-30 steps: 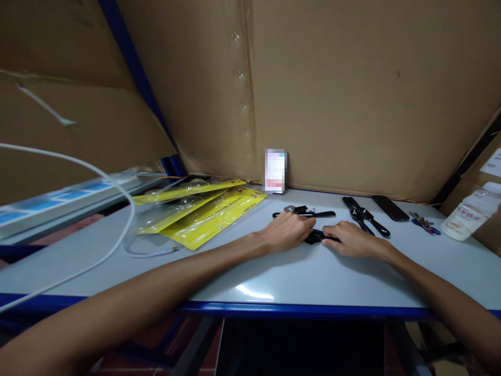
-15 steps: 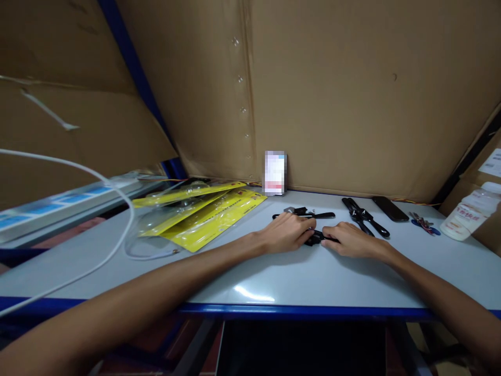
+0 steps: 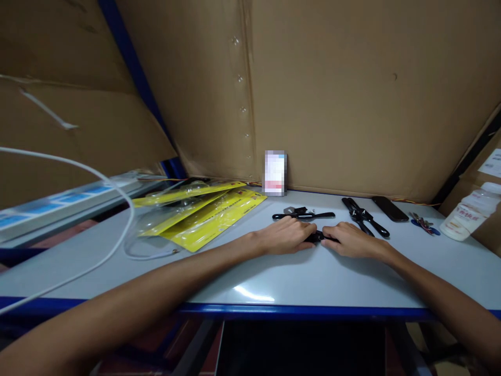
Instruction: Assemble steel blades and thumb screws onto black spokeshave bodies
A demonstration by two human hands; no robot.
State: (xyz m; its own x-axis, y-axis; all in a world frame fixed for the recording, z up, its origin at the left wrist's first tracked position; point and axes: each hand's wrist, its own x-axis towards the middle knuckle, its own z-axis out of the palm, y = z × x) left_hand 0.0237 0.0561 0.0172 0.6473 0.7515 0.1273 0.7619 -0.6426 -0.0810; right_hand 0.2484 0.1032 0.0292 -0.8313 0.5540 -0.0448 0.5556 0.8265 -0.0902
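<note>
Near the middle of the tabletop, both hands grip a black spokeshave (image 3: 316, 237), one at each end. My left hand (image 3: 287, 235) is closed over its left part, and my right hand (image 3: 346, 240) is closed on its right handle. Fingers hide most of the tool. Just behind my left hand lies another black spokeshave body (image 3: 321, 215), with a grey metal blade (image 3: 288, 210) and a small black part (image 3: 301, 210) next to it. Two more spokeshaves (image 3: 362, 215) lie crossed or side by side to the right of my right hand.
Yellow blister packs (image 3: 219, 222) are fanned out at left, with a white cable (image 3: 131, 209) looping before them. A lit phone (image 3: 275, 173) leans on the cardboard wall (image 3: 332, 104). Rightward lie a dark phone (image 3: 390, 209), keys (image 3: 423, 223) and a leaning white bottle (image 3: 469, 211).
My left hand has shifted slightly down and flattened over the held spokeshave, uncovering more of the spokeshave body behind it. My right hand has stayed almost in place.
</note>
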